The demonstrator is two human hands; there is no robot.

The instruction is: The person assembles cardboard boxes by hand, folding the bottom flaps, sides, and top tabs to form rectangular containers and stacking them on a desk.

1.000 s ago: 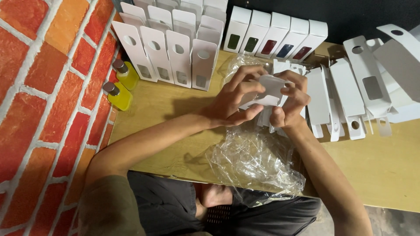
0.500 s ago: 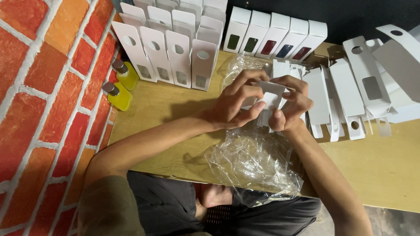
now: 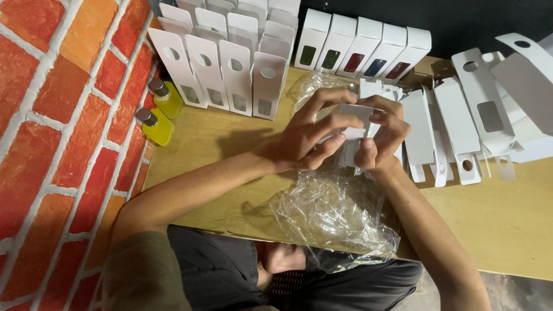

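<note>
The grip is shown at the centre of the view: a small white flat-folded cardboard carton [image 3: 352, 124] is held between both hands, above the bench and just in front of the chest. The left hand [image 3: 308, 135] is closed on the carton's left edge, with its fingertips [image 3: 348, 120] laid across the upper face. The right hand [image 3: 385, 133] is closed on the right edge, thumb pressed to the lower part. The carton's long axis runs roughly away from the body, tilted slightly; neither hand is nearer, since both are in contact with it.

Directly beneath the hands, a crumpled sheet of clear plastic wrap [image 3: 337, 213] lies on the pale wooden bench [image 3: 507, 230] and hangs over its near edge. Just right of the grip, a loose fan of flat white carton blanks with hang-holes and window cut-outs [image 3: 455, 124] is spread on the bench. Beyond the hands, a row of assembled white boxes with coloured windows [image 3: 360, 49] stands upright. To the far left, a block of upright white sleeves with round holes [image 3: 230, 63] is ranged, and beside it two small yellow liquid bottles with metallic caps [image 3: 161, 115] rest against the painted red-and-orange brick wall [image 3: 57, 126].
</note>
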